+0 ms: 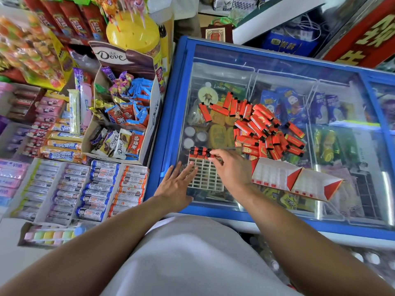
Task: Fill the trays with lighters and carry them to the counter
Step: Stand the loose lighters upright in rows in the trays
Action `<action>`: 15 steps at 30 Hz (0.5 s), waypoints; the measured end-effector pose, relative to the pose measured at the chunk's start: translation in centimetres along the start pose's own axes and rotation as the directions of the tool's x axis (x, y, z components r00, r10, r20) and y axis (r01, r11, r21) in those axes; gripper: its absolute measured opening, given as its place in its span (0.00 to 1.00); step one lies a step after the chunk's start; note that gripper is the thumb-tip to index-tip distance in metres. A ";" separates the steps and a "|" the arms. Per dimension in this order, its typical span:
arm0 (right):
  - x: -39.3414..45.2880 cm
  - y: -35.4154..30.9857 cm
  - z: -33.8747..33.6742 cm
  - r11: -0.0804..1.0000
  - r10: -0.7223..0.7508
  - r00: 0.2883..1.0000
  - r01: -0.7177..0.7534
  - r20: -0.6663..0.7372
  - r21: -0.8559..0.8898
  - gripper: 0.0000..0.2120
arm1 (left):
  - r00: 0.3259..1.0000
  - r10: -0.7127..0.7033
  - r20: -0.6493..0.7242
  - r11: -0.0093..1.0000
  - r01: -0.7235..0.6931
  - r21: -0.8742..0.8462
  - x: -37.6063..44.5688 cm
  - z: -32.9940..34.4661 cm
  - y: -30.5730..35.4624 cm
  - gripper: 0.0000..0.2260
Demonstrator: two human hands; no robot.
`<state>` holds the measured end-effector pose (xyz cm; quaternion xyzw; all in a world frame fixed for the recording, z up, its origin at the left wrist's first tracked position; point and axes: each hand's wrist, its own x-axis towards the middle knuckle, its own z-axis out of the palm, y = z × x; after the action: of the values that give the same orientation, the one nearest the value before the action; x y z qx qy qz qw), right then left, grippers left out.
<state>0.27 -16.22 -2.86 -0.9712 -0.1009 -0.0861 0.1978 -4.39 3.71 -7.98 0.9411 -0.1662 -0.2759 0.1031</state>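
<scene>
A white grid tray [206, 178] lies on the glass lid of a blue freezer [277, 67]. Several red lighters [197, 151] stand in its far rows. My right hand [232, 169] hovers over the tray's far right part, its fingertips pinching a red lighter [208, 155] at a slot. My left hand [178, 184] rests flat with straight fingers on the tray's left edge. A loose pile of red lighters [263, 127] lies on the glass beyond the tray.
An opened red-and-white cardboard box [292, 180] lies right of the tray. Left of the freezer stand a Dove carton of sweets [121, 116], boxes of candy rolls [89, 189] and a yellow lollipop tub [132, 33].
</scene>
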 end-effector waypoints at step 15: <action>0.1 1.2 0.7 0.997 -0.048 0.994 0.054 -0.094 0.059 0.09 | 1.000 0.005 -0.003 1.000 -0.005 -0.001 0.0 0.1 0.0 0.44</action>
<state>0.74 -16.99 -3.89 -0.9568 -0.1192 -0.1328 0.2296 -4.41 3.70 -8.08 0.9410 -0.1683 -0.2745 0.1046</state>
